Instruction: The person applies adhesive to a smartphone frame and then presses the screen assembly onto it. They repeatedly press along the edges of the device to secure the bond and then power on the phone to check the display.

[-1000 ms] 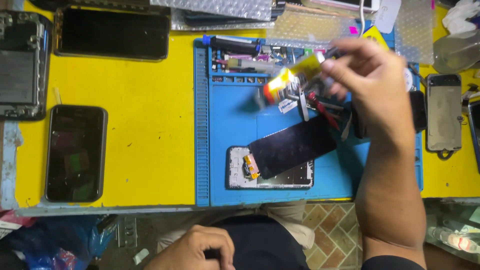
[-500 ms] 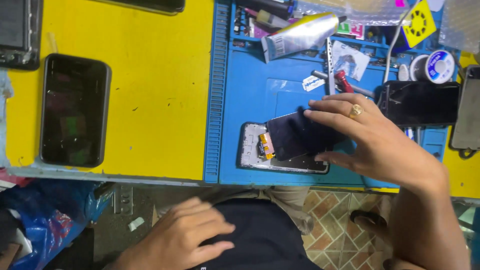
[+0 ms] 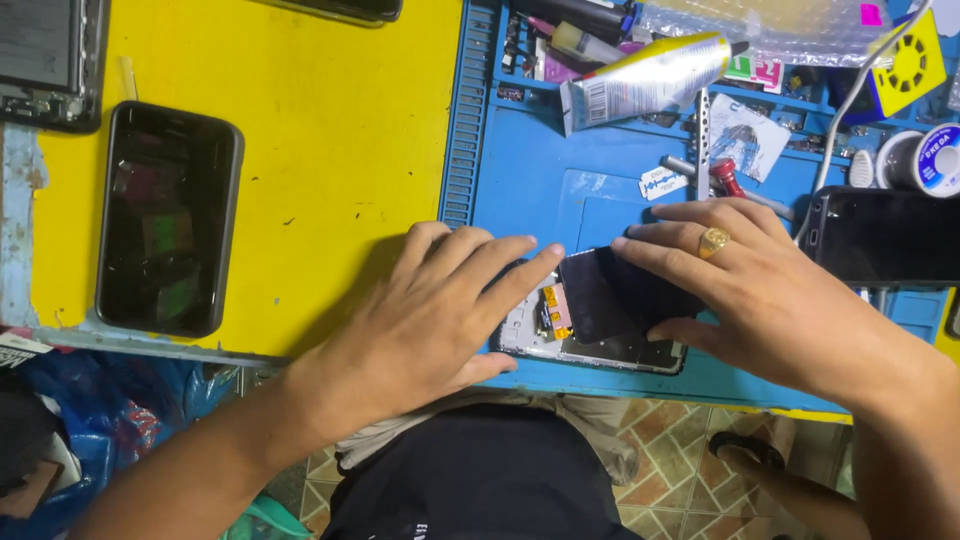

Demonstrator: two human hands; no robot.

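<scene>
The left hand (image 3: 440, 310) lies flat with fingers spread on the open phone frame (image 3: 590, 345), holding nothing. The right hand (image 3: 760, 290) pinches the dark screen (image 3: 615, 295) over this frame, on the blue mat (image 3: 590, 190). A glue tube (image 3: 650, 75) lies behind, a black phone (image 3: 168, 230) far left.

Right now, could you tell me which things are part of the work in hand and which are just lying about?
In hand:
left hand
right hand
dark screen panel
opened phone frame

Lying about:
black phone
glue tube
solder spool
razor blade
</scene>
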